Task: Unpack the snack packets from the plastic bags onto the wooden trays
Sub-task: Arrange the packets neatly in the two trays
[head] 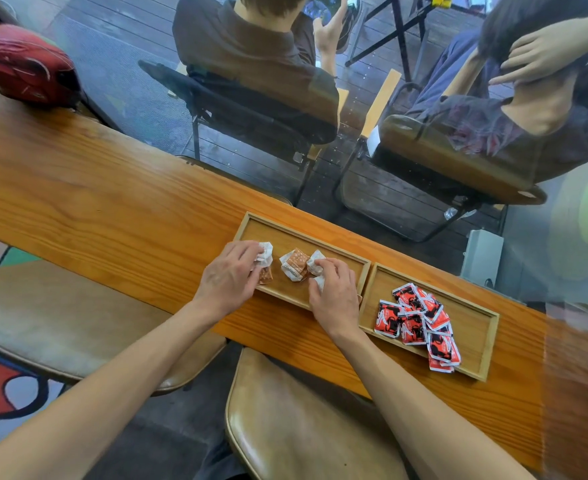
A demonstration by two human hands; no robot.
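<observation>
Two wooden trays lie side by side on the long counter. On the left tray [334, 249] sit small orange-and-white snack packets; one lies free in the middle [294, 265]. My left hand [228, 275] holds a packet [264, 259] at the tray's left end, fingers curled over it. My right hand [334, 292] pinches another packet [316, 264] just right of the free one. The right tray [476, 327] carries a heap of several red-and-white packets [415, 318]. No plastic bag is in view.
The wooden counter [95, 202] runs from upper left to lower right. A red helmet [26, 65] rests at its far left end. Two stools [285, 420] stand under me. Behind glass, two people sit on chairs.
</observation>
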